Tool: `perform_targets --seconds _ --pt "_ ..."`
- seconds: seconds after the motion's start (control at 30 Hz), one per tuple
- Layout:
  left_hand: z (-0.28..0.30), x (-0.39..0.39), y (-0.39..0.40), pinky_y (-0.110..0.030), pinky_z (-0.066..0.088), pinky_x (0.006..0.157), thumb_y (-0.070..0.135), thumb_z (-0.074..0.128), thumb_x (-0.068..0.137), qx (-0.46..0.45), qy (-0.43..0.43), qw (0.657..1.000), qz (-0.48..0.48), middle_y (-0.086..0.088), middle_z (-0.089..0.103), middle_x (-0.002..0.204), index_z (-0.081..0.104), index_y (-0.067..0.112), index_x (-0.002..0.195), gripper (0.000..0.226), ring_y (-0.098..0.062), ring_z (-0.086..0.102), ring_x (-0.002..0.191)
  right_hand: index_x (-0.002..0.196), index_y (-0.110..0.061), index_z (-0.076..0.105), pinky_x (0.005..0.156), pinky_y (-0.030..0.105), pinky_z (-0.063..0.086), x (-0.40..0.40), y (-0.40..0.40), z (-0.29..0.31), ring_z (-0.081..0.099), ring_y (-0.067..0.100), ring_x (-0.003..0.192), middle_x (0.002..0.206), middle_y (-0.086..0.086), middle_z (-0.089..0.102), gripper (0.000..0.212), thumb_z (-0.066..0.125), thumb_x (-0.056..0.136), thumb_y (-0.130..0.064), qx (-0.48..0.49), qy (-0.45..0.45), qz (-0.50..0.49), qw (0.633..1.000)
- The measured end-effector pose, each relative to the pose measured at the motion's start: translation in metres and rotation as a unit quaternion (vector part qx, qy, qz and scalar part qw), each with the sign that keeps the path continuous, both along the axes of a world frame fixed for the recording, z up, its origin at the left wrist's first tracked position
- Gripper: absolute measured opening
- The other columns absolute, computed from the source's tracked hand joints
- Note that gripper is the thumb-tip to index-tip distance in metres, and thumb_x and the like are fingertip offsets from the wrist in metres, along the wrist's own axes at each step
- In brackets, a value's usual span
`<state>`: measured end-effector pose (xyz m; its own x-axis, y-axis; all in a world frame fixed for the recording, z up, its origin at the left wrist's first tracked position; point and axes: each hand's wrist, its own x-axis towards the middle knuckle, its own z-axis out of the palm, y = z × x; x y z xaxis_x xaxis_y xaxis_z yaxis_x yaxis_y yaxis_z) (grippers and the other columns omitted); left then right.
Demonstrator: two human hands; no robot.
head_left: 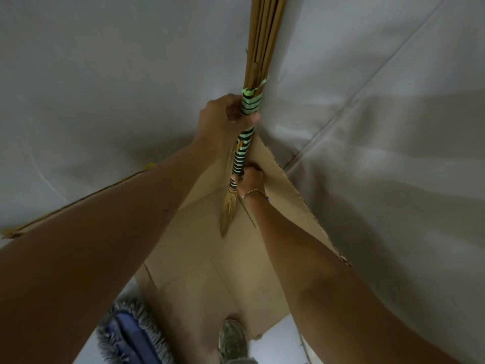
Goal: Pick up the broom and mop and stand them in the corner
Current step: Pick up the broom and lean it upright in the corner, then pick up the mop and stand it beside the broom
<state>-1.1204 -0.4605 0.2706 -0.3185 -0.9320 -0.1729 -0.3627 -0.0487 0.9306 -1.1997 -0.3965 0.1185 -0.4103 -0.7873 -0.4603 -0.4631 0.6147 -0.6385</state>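
Observation:
The broom [262,48] is a bundle of tan stalks with a green-and-black striped binding [242,151]. It stands upright in the corner where two white walls meet. My left hand [223,119] grips it high on the striped binding. My right hand [252,178] grips it lower, near the frayed tan end that hangs above the cardboard. The mop head [128,334], blue with a grey fringe, lies on the floor at the bottom left; its handle is out of view.
Cardboard sheets [199,271] line the lower walls and the floor of the corner. My shoe [232,340] stands on the cardboard's near edge. White walls [105,88] close in on the left and right.

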Motion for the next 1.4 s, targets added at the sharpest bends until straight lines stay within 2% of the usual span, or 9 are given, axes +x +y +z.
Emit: perform_targets --seconds 0.27,0.43,0.63,0.73,0.87,0.97,1.13,1.3,1.4 --pt "-0.003 0.007 0.01 0.001 0.044 0.068 0.025 0.072 0.081 0.015 -0.056 0.998 0.013 0.0 0.071 0.106 0.064 0.013 0.114 0.036 -0.006 0.063 0.09 0.102 0.006 0.065 0.084 0.027 0.048 0.002 0.01 0.023 0.066 0.032 0.098 0.101 0.024 0.071 0.02 0.06 0.084 -0.001 -0.023 0.005 -0.034 0.999" --pt "0.012 0.021 0.009 -0.009 0.043 0.076 0.027 0.069 0.084 0.0 -0.084 0.996 0.02 -0.001 0.068 0.107 0.063 0.011 0.115 0.036 -0.008 0.061 0.091 0.106 0.004 0.065 0.082 0.027 0.048 0.002 0.013 0.046 0.065 0.031 0.1 0.104 0.022 0.071 0.022 0.058 0.085 -0.001 -0.022 0.002 -0.045 0.999" --pt "0.026 0.037 0.02 -0.004 0.041 0.071 0.025 0.067 0.086 -0.012 -0.089 0.996 0.024 0.001 0.067 0.098 0.064 0.011 0.114 0.032 -0.008 0.061 0.089 0.107 -0.003 0.067 0.073 0.022 0.038 0.007 0.029 0.061 0.064 0.029 0.099 0.101 0.018 0.072 0.025 0.054 0.086 -0.006 -0.022 0.024 -0.025 0.999" --pt "0.041 0.046 0.027 -0.01 0.044 0.076 0.021 0.064 0.088 -0.037 -0.105 0.994 0.013 0.0 0.068 0.1 0.066 0.012 0.111 0.024 -0.011 0.063 0.092 0.105 -0.006 0.068 0.08 0.027 0.048 0.007 0.045 0.075 0.066 0.03 0.097 0.1 0.016 0.073 0.021 0.057 0.086 -0.008 -0.055 0.034 -0.016 0.998" --pt "0.063 0.065 0.051 -0.014 0.042 0.081 0.01 0.056 0.09 -0.067 -0.153 0.986 -0.014 -0.002 0.069 0.104 0.066 0.009 0.111 0.024 -0.009 0.062 0.091 0.1 -0.007 0.069 0.086 0.042 0.055 0.003 0.076 0.1 0.067 0.033 0.094 0.097 0.016 0.075 0.018 0.057 0.088 -0.011 -0.092 0.079 0.07 0.99" --pt "0.075 0.091 0.087 -0.014 0.038 0.086 0.004 0.05 0.091 -0.077 -0.218 0.972 -0.046 -0.005 0.069 0.113 0.064 0.007 0.117 0.029 -0.017 0.064 0.104 0.107 -0.009 0.065 0.081 0.043 0.054 0.014 0.108 0.129 0.065 0.037 0.096 0.1 0.02 0.072 0.025 0.047 0.093 -0.018 -0.086 0.132 0.144 0.977" --pt "0.113 0.164 0.178 -0.031 0.044 0.099 0.005 0.046 0.092 -0.091 -0.274 0.957 0.016 -0.012 0.068 0.122 0.063 0.008 0.121 0.034 -0.028 0.062 0.114 0.135 -0.016 0.043 0.095 0.041 0.046 0.075 0.176 0.181 0.052 0.033 0.121 0.135 0.016 0.054 0.039 0.033 0.099 -0.025 -0.022 0.115 0.272 0.955" --pt "0.13 0.262 0.306 -0.04 0.052 0.092 0.003 0.045 0.092 -0.025 -0.335 0.942 0.016 -0.02 0.068 0.117 0.062 0.007 0.121 0.034 -0.035 0.065 0.104 0.144 -0.009 0.023 0.114 0.046 0.029 0.151 0.269 0.213 0.015 0.029 0.146 0.156 0.011 0.023 0.048 0.025 0.1 -0.03 0.012 0.1 0.401 0.91" --pt "0.149 0.331 0.392 -0.038 0.04 0.105 0.008 0.048 0.093 0.025 -0.367 0.929 0.044 -0.018 0.059 0.132 0.054 0.008 0.13 0.038 -0.033 0.055 0.121 0.143 -0.009 0.023 0.11 0.046 0.03 0.193 0.336 0.244 0.019 0.03 0.144 0.154 0.012 0.026 0.049 0.024 0.1 -0.031 0.033 0.115 0.442 0.889"
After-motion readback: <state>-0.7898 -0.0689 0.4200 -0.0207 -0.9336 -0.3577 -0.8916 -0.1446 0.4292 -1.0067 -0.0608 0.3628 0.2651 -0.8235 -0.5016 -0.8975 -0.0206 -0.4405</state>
